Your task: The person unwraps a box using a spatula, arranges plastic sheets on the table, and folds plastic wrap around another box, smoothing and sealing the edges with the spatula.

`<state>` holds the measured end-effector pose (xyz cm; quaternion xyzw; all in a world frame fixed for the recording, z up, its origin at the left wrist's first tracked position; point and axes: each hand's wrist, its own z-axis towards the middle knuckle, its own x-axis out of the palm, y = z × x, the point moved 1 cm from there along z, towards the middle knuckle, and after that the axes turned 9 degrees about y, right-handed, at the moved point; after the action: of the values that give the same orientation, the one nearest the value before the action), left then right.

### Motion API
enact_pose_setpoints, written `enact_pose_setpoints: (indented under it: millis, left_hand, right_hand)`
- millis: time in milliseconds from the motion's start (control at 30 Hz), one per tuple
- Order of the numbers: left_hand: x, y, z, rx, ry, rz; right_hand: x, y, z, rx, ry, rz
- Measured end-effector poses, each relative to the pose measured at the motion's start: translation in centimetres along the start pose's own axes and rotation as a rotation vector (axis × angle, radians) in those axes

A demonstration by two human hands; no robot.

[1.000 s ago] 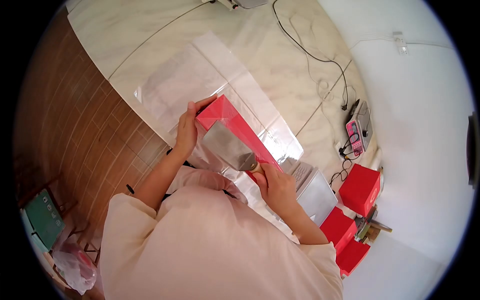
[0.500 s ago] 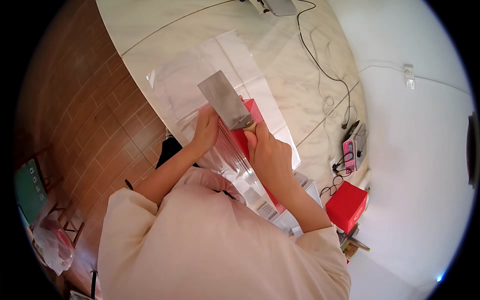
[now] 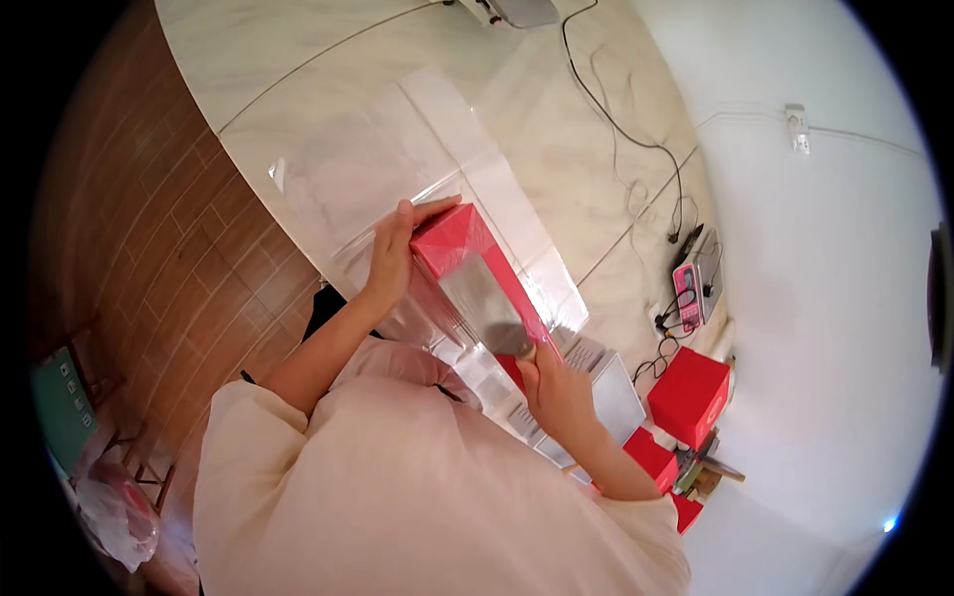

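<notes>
A long red box [image 3: 449, 236] wrapped in clear plastic film lies at a slant on a pale sheet in front of me. My left hand [image 3: 396, 256] is closed around its far left end, fingers reaching along the far edge. My right hand [image 3: 562, 402] grips the handle of a scraper with a wide, flat metal blade [image 3: 484, 300]. The blade lies along the upper face of the box, blurred by motion and pointing away from me. Loose, creased film [image 3: 343, 164] spreads beyond the box and down its left side.
Grey-white boxes [image 3: 618, 397] sit by my right forearm, with a red box [image 3: 688, 395] further right. A pink-fronted scale [image 3: 688, 298] and black cables [image 3: 636, 144] lie along the wall side. The table's left edge drops to a tiled floor [image 3: 214, 214].
The scraper has come down and toward me from above the box onto its upper face. My left hand has shifted to the far end of the box, whose end face now shows.
</notes>
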<state>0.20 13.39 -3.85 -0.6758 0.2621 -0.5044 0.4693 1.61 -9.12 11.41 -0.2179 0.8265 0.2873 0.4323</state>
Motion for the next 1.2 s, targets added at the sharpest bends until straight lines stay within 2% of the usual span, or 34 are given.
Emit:
enact_pose_setpoints:
  millis: [67,167,267,333,367,433,467,500,567,700,767,867,967,1033,1133,1200]
  left_hand:
    - [0.0,-0.1,-0.2,-0.005,-0.004,0.01]
    - [-0.1,0.0,-0.4,-0.044,0.007,-0.032]
    - [-1.3,2.4,-0.6,0.04,-0.018,0.114]
    - [-2.5,4.6,-0.6,-0.038,-0.238,0.309]
    - [-2.8,4.8,-0.5,-0.035,-0.214,0.319]
    - [-2.0,2.5,-0.2,0.038,-0.133,0.224]
    - [0.8,-1.7,-0.5,0.011,-0.137,0.068]
    - [1.2,-2.1,-0.3,0.004,-0.103,0.078]
    - [1.5,-2.4,0.0,0.144,-0.02,0.075]
    - [2.0,-2.6,0.3,0.181,-0.025,0.201]
    - [1.7,-2.7,0.5,0.15,-0.033,0.406]
    - [1.3,-2.7,0.8,0.123,0.03,0.457]
    - [2.3,-3.0,0.6,0.121,0.038,0.476]
    - [2.8,-2.7,0.6,0.142,-0.035,0.451]
    - [3.6,-3.0,0.4,0.135,-0.018,0.48]
    - [3.8,-3.6,0.2,0.107,-0.025,0.564]
  right_hand:
    - [-0.6,1.2,2.7,-0.029,0.024,-0.043]
    - [-1.2,3.0,6.4,-0.168,-0.102,-0.04]
    - [-1.9,4.0,8.9,-0.202,-0.144,-0.066]
    - [-1.6,4.3,9.1,-0.21,-0.171,-0.061]
    - [-1.4,4.3,9.0,-0.18,-0.189,-0.056]
    - [-1.2,3.6,7.8,-0.126,-0.228,-0.037]
    - [-0.9,3.1,6.6,-0.087,-0.232,0.007]
    - [-0.4,2.6,5.1,-0.049,-0.236,0.052]
    - [0.3,1.2,1.6,0.0,-0.246,0.066]
    - [3.3,-3.2,-6.7,0.158,-0.205,0.149]
    - [4.4,-5.3,-10.8,0.228,-0.086,0.173]
    - [5.6,-6.9,-15.1,0.237,-0.08,0.185]
    - [6.3,-7.5,-16.5,0.235,-0.091,0.169]
    - [6.8,-7.7,-15.9,0.253,-0.098,0.192]
    - [5.9,-7.3,-13.6,0.206,-0.135,0.167]
    - [5.8,-7.6,-12.6,0.101,-0.197,0.123]
